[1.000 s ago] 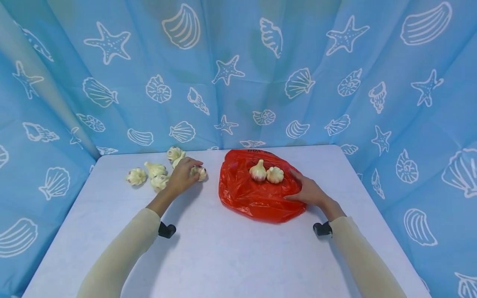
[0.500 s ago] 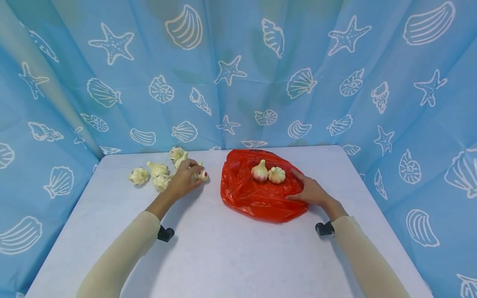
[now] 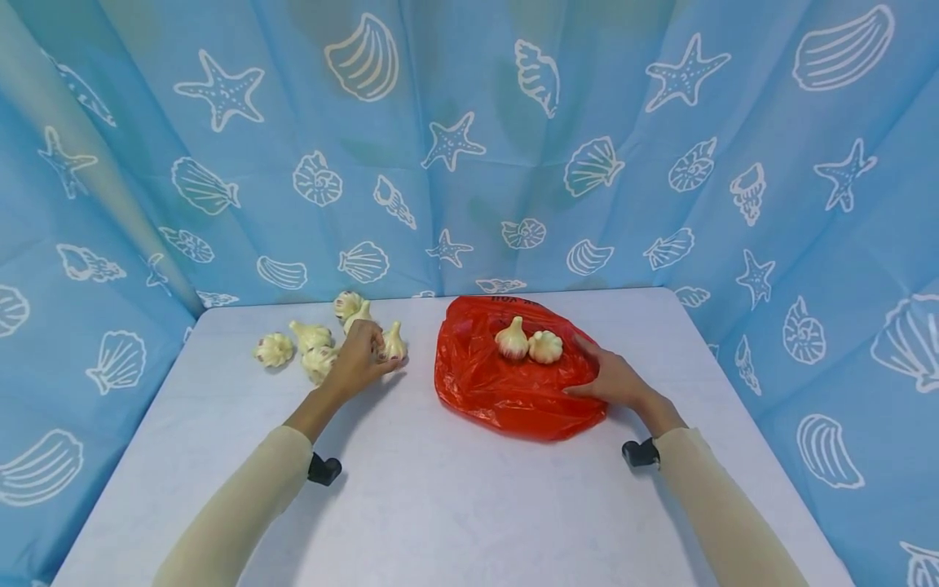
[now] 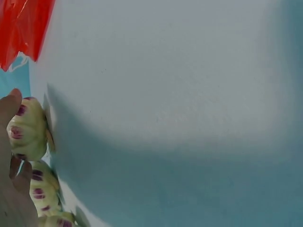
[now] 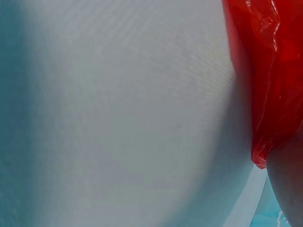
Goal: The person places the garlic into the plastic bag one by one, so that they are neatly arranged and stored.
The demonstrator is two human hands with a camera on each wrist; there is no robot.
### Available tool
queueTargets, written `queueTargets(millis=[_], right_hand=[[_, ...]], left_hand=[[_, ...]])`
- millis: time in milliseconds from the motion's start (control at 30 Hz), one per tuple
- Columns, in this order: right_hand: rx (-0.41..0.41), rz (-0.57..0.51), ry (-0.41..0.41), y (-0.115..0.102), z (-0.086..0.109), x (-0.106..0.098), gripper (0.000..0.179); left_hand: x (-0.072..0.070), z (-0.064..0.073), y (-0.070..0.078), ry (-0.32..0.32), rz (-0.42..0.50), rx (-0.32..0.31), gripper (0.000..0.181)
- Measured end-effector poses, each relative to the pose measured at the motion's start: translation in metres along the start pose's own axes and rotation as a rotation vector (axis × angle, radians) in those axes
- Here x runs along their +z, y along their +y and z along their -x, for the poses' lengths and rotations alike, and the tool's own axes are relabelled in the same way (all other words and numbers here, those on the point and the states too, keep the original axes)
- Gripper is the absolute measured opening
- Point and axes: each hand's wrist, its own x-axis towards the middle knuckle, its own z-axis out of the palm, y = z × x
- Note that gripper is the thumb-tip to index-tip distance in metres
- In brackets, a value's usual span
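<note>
L grip [image 3: 361,355] pinches a plump cream-white garlic bulb w/ purple blotches [image 3: 394,346] btwn thumb & curled fingers; bulb sits upright on the surface, tapered stem up. R grip [image 3: 614,377], fingers & thumb spread, rests on R side of a crinkled, shiny red plastic bag [image 3: 499,401], dk part-hidden lettering along its far edge. Two more bulbs touch each other atop bag: one upright [image 3: 512,339], the other, rounder [image 3: 545,347], close on its R. Five loose similar bulbs [image 3: 311,335] cluster L of & behind L grip. Bag's well apart from that cluster. Surface [image 3: 469,514] = white, smooth. Beige sleeves [image 3: 242,489], sm. black wrist devices [image 3: 324,470]. Blue curtain [image 3: 469,73] behind & both sides, w/ white shell/starfish prints.
</note>
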Motion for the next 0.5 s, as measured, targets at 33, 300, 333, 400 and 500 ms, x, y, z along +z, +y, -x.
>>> queueTargets(millis=[33, 300, 333, 400, 500], right_hand=[[-0.001, 0.001, -0.003, 0.0, 0.0004, -0.0004, 0.122], [0.006, -0.011, -0.003, 0.0001, 0.0037, -0.0018, 0.122], [0.004, -0.01, -0.001, 0.0, 0.0039, -0.0018, 0.121], [-0.007, -0.012, 0.0, 0.0, 0.0036, -0.0017, 0.121], [-0.025, -0.02, -0.001, 0.0002, 0.0021, -0.0011, 0.121]], left_hand=[[0.0008, -0.0001, -0.0001, 0.013, 0.018, -0.025, 0.051], [0.0043, -0.0062, 0.0039, -0.019, 0.1, -0.164, 0.077], [0.0049, -0.0068, 0.0041, -0.03, 0.1, -0.168, 0.078], [0.0065, -0.0081, 0.0034, -0.041, 0.098, -0.174, 0.079], [0.0082, -0.0082, 0.0022, -0.056, 0.088, -0.181, 0.081]])
